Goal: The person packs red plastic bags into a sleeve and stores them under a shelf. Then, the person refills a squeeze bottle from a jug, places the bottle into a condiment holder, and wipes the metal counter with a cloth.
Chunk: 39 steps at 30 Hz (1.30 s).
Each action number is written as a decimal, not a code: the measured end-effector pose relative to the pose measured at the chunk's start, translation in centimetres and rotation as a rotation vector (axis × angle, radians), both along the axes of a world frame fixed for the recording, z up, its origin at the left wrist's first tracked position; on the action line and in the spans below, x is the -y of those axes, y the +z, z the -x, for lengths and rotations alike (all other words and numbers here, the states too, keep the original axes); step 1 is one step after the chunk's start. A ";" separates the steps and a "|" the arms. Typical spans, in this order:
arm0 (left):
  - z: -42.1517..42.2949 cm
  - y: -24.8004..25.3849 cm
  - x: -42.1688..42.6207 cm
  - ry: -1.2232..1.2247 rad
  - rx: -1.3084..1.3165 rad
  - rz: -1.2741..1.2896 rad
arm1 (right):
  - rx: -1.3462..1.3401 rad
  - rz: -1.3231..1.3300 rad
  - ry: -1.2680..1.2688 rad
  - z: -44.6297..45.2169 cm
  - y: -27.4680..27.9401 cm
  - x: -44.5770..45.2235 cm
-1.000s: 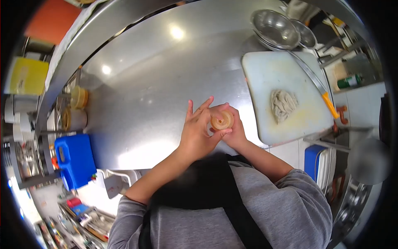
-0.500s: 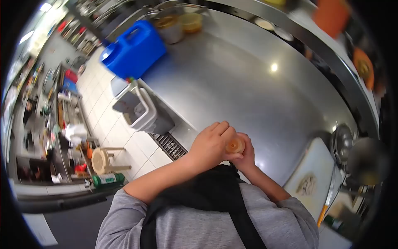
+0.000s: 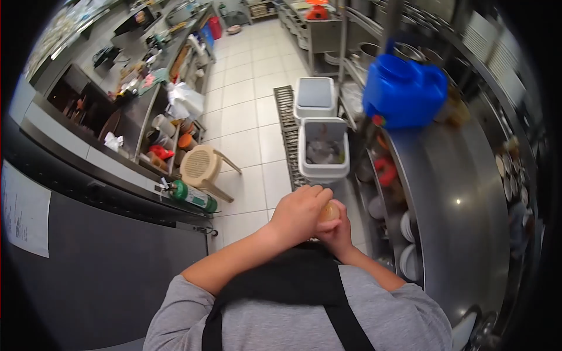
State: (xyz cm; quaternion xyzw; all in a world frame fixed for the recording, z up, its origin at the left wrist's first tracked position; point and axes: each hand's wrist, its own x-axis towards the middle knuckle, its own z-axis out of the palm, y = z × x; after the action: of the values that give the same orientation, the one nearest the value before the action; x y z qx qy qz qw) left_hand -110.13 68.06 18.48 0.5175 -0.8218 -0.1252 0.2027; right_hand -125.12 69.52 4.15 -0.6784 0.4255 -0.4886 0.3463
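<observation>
Close in front of my chest, my two hands meet around a small, round, translucent container with orange-tan colour (image 3: 329, 212). My left hand (image 3: 300, 215) is closed over its left side, knuckles up. From the right, my right hand (image 3: 339, 231) wraps it with curled fingers and the thumb across the front. Only the container's round end shows between the hands; the rest is hidden, and what is in it I cannot make out.
Ahead stand an open bin (image 3: 323, 169) with waste inside and a lidded bin (image 3: 315, 96), by a floor grate (image 3: 287, 126). A blue jerrycan (image 3: 404, 93) sits on the steel counter (image 3: 462, 234) at right. Left are a plastic stool (image 3: 202, 167) and a green cylinder (image 3: 192, 196).
My view has swung left, from the steel counter toward the aisle and bins. Both hands still hold the small container, which is now turned and more covered by the fingers.
</observation>
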 end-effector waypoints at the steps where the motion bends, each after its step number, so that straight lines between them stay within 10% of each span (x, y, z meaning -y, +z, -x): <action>1: -2.4 0.2 0.9 -0.074 -0.067 0.013 | 0.036 -0.115 0.049 -1.7 0.2 1.2; 14: -23.4 -2.3 19.7 0.129 -0.767 -0.311 | -0.126 -0.044 0.729 -24.4 -0.5 27.0; 20: -33.2 2.9 29.2 0.606 0.014 0.214 | 0.004 -0.033 0.893 -35.7 4.2 40.7; 26: -41.1 5.2 37.2 0.751 0.050 0.237 | -0.018 -0.036 0.992 -44.6 7.3 50.0; 39: -65.9 3.7 61.1 0.201 -0.044 0.364 | -0.199 -0.014 1.130 -64.6 8.8 73.8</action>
State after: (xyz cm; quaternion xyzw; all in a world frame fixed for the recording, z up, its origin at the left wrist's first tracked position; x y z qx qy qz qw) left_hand -44.25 6.94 22.20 0.5487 -0.7705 0.0349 0.3225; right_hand -60.53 -4.29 12.91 -0.8410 0.0304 -0.1587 0.5164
